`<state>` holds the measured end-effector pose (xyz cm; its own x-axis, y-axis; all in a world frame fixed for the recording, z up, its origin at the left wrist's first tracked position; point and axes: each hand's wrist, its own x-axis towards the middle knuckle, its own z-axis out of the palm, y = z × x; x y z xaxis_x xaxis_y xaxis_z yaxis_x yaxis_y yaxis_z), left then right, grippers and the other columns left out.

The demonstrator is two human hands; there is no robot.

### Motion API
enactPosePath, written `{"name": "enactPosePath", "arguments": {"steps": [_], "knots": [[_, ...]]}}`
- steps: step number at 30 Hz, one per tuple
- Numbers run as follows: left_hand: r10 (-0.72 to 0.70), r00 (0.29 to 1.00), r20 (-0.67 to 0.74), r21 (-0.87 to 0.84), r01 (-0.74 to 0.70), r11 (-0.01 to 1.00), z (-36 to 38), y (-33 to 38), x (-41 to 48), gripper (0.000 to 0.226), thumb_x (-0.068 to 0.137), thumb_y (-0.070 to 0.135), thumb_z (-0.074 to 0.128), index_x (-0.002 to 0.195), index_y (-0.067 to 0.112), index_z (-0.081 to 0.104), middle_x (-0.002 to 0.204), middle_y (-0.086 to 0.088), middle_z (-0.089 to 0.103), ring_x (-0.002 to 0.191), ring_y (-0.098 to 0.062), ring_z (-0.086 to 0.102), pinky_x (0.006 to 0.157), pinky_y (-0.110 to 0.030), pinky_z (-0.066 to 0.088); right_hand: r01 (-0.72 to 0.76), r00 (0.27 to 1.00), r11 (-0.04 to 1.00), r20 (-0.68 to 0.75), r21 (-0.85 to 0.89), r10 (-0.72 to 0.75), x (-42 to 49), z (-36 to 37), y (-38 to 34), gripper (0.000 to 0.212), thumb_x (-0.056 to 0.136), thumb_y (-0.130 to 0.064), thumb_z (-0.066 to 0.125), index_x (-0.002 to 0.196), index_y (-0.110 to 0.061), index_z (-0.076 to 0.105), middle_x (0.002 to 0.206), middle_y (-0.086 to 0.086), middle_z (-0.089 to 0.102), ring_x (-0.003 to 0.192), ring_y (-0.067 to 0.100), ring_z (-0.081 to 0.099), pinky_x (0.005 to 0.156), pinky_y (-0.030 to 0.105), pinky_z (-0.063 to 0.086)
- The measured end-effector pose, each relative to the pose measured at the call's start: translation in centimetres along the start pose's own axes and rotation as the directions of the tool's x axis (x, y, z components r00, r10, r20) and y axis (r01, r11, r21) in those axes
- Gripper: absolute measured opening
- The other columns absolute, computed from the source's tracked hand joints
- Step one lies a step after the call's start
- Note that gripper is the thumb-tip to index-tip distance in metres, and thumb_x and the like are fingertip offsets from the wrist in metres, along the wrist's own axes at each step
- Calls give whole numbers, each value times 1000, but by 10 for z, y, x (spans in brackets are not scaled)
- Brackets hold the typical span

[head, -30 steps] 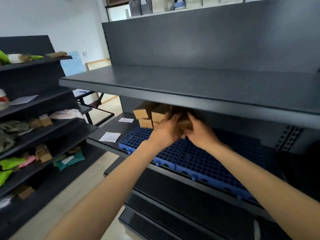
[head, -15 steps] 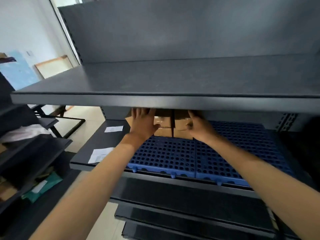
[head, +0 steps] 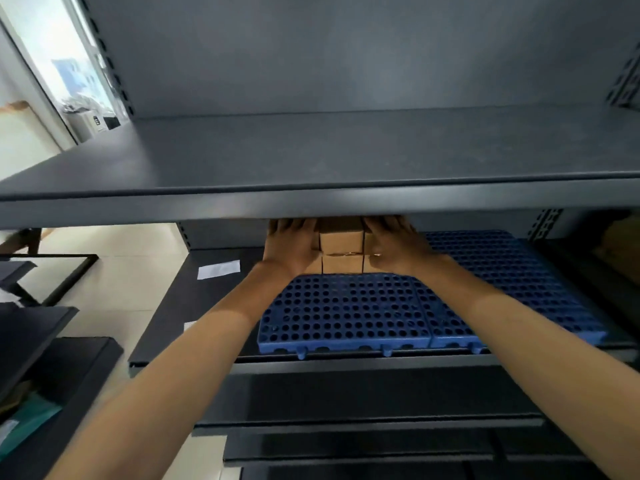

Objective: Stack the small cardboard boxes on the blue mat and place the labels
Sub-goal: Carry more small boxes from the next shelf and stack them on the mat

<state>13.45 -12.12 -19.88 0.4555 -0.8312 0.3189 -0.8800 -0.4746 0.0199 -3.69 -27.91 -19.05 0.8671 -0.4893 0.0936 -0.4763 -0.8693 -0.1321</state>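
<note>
My left hand and my right hand are both reached in under the dark grey metal upper shelf, pressed flat against the two outer sides of a stack of small brown cardboard boxes. The palms are spread rather than curled, squeezing the stack between them, and my fingertips disappear under the shelf edge, so I cannot tell how far they wrap round the back.

The boxes sit two high at the far edge of the perforated blue plastic mat, toward its left part. Between my hands I can see one box front above another, with a seam between them; the boxes directly under my palms are mostly covered, so I cannot count them. The top of the stack is hidden by the shelf above.

The mat lies on the dark grey lower shelf, made of two panels joined side by side, with its front edge close to the shelf lip. A white paper label lies flat on the bare shelf to the left of the mat, apart from it and from my left forearm. Another scrap of white paper peeks out nearer the shelf front, partly hidden behind my left arm.
</note>
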Motion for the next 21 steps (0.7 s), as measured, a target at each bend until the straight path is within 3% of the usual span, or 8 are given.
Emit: {"name": "enactPosePath", "arguments": {"steps": [5,10,14,17,21], "knots": [[80,996,-26,81,-78,994,6,1,2,87,78,40,72,149,21,27,152,-9,36,140,-41,26,113,-57,23,-17,998,1000,-54,-23,16,5,5,6,94,79,-38,66,152,-32,8,159,8,10,144,38,8,114,58,18],[118,990,-81,137,-106,985,19,-4,-5,82,72,31,79,143,15,40,142,-9,48,129,-41,39,105,-55,33,-30,992,986,-130,-165,9,4,15,2,96,77,-45,67,151,-30,8,154,12,21,144,36,11,113,64,0],[121,986,-110,130,-107,986,24,-9,-5,85,67,37,82,140,16,43,136,-8,53,123,-41,45,101,-57,37,-36,986,955,-165,-294,-14,6,17,-4,101,76,-40,75,151,-19,11,151,19,29,143,40,19,117,56,14],[154,982,-109,157,-136,978,21,-7,-6,89,69,41,79,144,18,37,140,-8,48,127,-42,41,104,-62,31,-60,982,950,-188,-306,1,6,18,-9,102,76,-36,76,150,-18,8,149,22,31,140,42,24,116,50,18],[161,982,-103,178,-141,974,17,-5,-6,93,66,51,77,143,19,38,140,-9,47,127,-44,41,103,-65,29,-33,987,947,-161,-319,-20,5,16,-10,104,75,-53,72,151,-22,8,151,23,26,140,44,22,116,53,19]]}}
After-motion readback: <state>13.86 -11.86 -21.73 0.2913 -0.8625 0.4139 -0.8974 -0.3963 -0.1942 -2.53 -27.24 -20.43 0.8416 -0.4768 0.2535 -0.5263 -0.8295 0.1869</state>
